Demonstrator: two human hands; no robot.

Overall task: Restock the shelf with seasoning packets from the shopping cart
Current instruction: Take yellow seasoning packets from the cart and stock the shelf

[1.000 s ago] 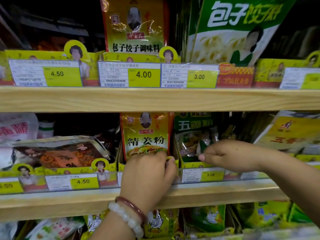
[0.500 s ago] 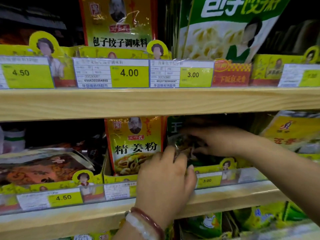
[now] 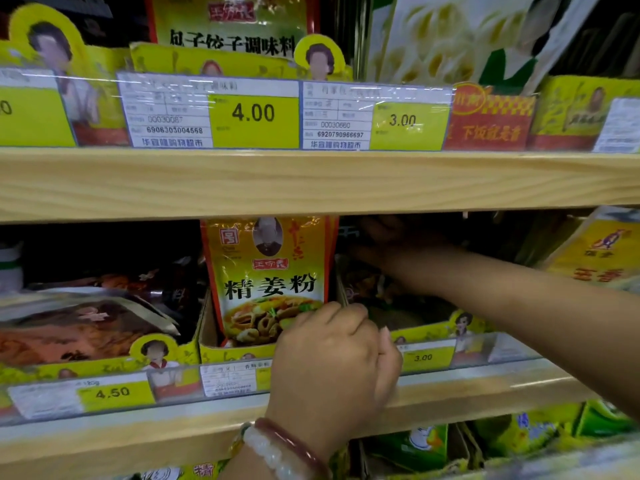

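A yellow ginger-powder seasoning packet (image 3: 270,278) stands upright in its yellow cardboard display box (image 3: 239,351) on the middle shelf. To its right, dark green seasoning packets (image 3: 388,306) lie in the neighbouring box (image 3: 436,329), mostly in shadow. My left hand (image 3: 332,365), with bead bracelets at the wrist, curls its fingers over the front edge of the boxes where the two meet. My right hand (image 3: 391,247) reaches deep into the shelf above the green packets. Its fingers are lost in the dark.
The wooden upper shelf board (image 3: 311,181) hangs low over my right hand, with price tags (image 3: 252,112) above it. Flat dark-red packets (image 3: 79,327) lie at the left and yellow packets (image 3: 602,251) at the right. More green packets (image 3: 422,445) fill the shelf below.
My right hand has pushed further back into the shelf over the green packets. My left hand stayed at the front edge of the boxes. The view moved closer.
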